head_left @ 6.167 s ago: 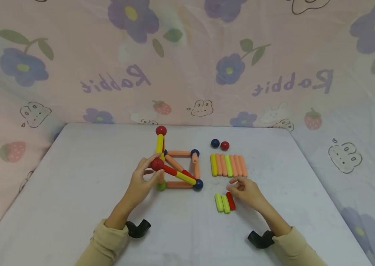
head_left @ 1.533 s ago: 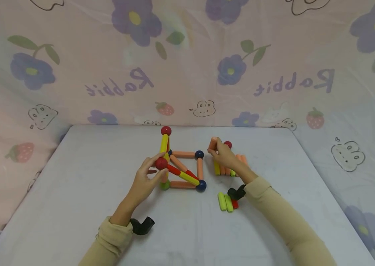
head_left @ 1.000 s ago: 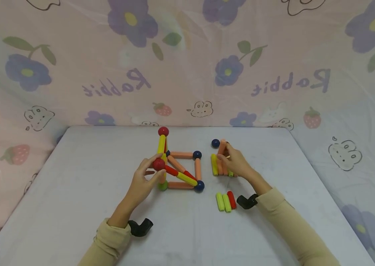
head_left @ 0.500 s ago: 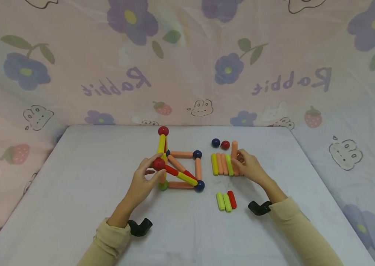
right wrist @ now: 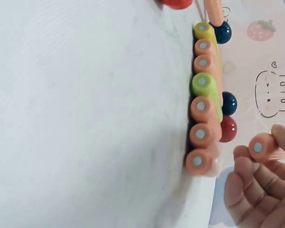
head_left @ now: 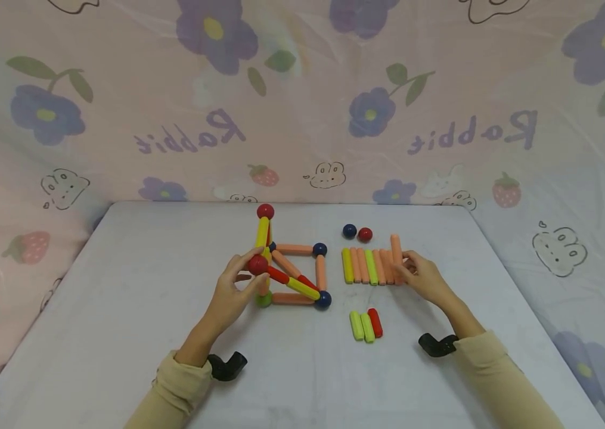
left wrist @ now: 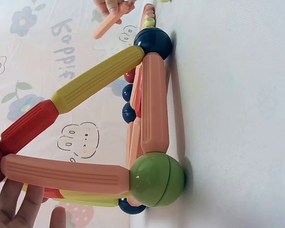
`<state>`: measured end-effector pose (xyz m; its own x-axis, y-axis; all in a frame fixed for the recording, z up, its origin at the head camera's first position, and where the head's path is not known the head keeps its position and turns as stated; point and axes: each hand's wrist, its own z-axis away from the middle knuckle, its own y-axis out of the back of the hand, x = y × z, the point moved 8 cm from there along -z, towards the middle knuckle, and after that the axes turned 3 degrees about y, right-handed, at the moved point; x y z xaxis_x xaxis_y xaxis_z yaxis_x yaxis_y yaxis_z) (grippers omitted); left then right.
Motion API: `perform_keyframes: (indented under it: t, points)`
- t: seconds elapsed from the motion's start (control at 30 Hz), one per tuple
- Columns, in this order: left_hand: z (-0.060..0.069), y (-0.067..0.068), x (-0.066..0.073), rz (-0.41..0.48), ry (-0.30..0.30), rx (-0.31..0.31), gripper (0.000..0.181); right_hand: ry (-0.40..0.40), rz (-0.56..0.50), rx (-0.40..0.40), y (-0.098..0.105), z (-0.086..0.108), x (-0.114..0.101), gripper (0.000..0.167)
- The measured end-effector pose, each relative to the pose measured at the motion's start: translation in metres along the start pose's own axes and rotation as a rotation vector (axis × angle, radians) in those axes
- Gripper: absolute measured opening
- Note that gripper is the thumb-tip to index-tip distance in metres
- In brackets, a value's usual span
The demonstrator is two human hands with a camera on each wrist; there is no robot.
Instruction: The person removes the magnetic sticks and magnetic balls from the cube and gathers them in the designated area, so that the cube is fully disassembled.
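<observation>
My left hand (head_left: 232, 295) pinches a red ball (head_left: 257, 264) at a raised corner of a frame built from rods and balls. From that ball, a red and yellow rod line (head_left: 302, 288) slopes down to a dark blue ball (head_left: 323, 300). In the left wrist view, an orange rod (left wrist: 66, 175) runs from the held corner to a green ball (left wrist: 156, 179) on the table. My right hand (head_left: 424, 279) holds an orange rod (head_left: 396, 247) between thumb and fingers, raised at the right end of a row of rods (head_left: 371, 266); the right wrist view shows the rod's round end (right wrist: 261, 146).
Behind the row lie a dark blue ball (head_left: 349, 231) and a red ball (head_left: 365, 234). Two short light green rods (head_left: 356, 325) and a short red rod (head_left: 375, 322) lie nearer the front. A patterned cloth (head_left: 302, 101) hangs behind the white table (head_left: 146, 268).
My right hand has moved from behind the row's left end to its right end, still holding an orange rod. My left hand keeps its hold on the red ball.
</observation>
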<state>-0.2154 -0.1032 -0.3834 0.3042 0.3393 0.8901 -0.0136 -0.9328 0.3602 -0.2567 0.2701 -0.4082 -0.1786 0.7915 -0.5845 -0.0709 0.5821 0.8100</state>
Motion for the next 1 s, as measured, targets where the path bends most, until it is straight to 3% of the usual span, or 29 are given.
perform_keyframes:
  t: [0.3,0.63,1.0]
  points:
    - [0.001,-0.001,0.0,0.002,0.008,-0.001,0.053,-0.052,0.032,-0.027,0.001,0.004,0.021,0.039]
    - [0.0,-0.001,-0.001,0.022,-0.003,0.007,0.052,-0.146,0.012,-0.134,-0.009,-0.001,0.042,0.044]
    - [0.001,-0.002,-0.001,0.026,0.012,0.001,0.052,-0.166,0.038,-0.149,-0.014,-0.006,0.048,0.043]
